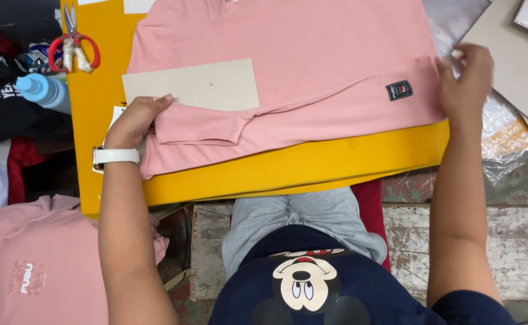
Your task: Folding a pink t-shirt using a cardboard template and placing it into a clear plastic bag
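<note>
Shirt: the pink long-sleeved cotton shirt (312,66) lies on the yellow flat board (288,165).
Card: the grey rectangular cardboard sheet (195,84) rests on it, left.
Scissors: the red-handled metal scissors (73,43) lie on the board's far left corner.

Yellow board (288,165) lying across as the worktop | worn whitewashed bench (468,247) standing beneath it, paint flaking | grey card sheets (516,54) and clear plastic wrap (504,138) piling at the right | even light falling, no hard shadows showing
</note>
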